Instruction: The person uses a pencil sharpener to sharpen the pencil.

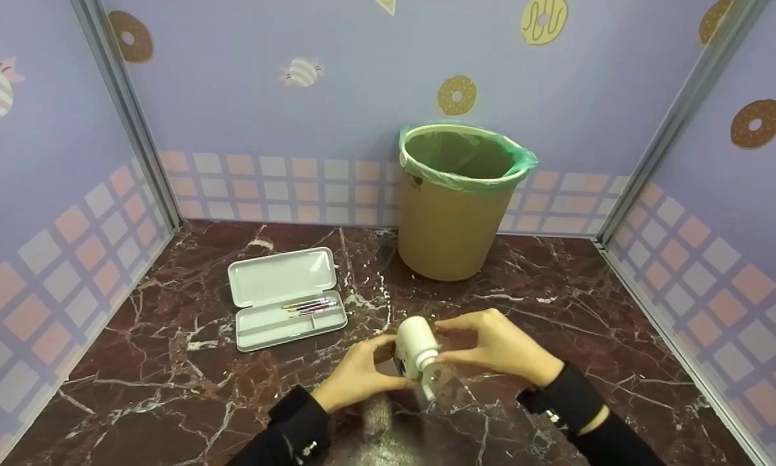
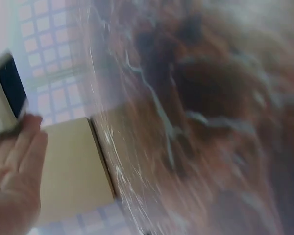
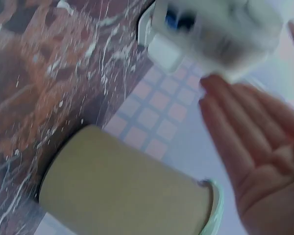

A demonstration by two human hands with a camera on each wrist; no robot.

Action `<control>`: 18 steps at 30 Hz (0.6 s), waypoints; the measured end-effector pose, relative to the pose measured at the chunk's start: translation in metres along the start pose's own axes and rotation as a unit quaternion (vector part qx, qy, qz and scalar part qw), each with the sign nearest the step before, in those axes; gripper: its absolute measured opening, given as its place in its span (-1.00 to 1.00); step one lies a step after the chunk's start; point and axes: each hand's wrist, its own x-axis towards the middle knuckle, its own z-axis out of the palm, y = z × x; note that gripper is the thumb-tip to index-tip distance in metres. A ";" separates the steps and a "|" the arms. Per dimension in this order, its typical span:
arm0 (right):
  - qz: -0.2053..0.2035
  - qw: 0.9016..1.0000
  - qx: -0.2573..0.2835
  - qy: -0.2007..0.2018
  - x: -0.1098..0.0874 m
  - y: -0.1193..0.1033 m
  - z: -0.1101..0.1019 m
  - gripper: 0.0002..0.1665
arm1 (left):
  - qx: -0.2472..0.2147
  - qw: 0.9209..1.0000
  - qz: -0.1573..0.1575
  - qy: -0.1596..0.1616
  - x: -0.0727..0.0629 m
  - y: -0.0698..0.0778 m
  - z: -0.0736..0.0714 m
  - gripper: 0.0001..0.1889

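A white, rounded hand-crank pencil sharpener [image 1: 416,343] is held low over the marbled table, tilted, its crank [image 1: 428,391] towards me. The left hand [image 1: 362,375] grips its left side, thumb at the near end and fingers behind. On the other side is the right hand [image 1: 498,343], thumb and fingers spread, tips right at the sharpener's edge. The right wrist view shows that hand's fairly straight fingers [image 3: 255,127] beside the blurred white body [image 3: 215,34]. A dark panel [image 2: 12,85] on the sharpener shows in the left wrist view, above the left hand's fingers [image 2: 19,152].
An unfolded white pencil case [image 1: 274,330] lies to the left, several thin pencils [image 1: 310,306] in it. At the back stands a tan bin [image 1: 452,226] with a green liner [image 1: 523,162]. Small pale specks dot the table [image 1: 167,362]. Patterned walls [image 1: 245,97] enclose three sides.
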 end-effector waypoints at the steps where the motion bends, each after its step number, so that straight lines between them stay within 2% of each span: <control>1: -0.001 1.000 0.006 -0.010 -0.001 0.001 -0.003 -0.36 | -0.009 1.000 -0.004 -0.018 -0.002 0.000 -0.003 -0.22; 4: -0.004 0.999 0.013 -0.043 -0.005 0.004 -0.008 -0.34 | -0.059 0.995 -0.013 -0.078 -0.007 -0.001 -0.009 -0.26; 8: -0.018 0.996 -0.005 -0.085 -0.007 0.005 -0.006 -0.29 | -0.114 0.982 -0.022 -0.151 -0.012 -0.002 -0.011 -0.32; 11: -0.036 0.993 -0.010 -0.109 -0.007 0.002 -0.001 -0.24 | -0.130 0.972 -0.026 -0.196 -0.014 -0.002 -0.009 -0.36; 14: -0.062 0.990 -0.005 -0.130 -0.007 -0.004 0.003 -0.20 | -0.139 0.963 -0.032 -0.229 -0.015 -0.001 -0.004 -0.37; 18: -0.091 0.984 -0.014 -0.152 -0.006 -0.010 0.009 -0.17 | -0.148 0.955 -0.045 -0.251 -0.015 -0.001 0.002 -0.40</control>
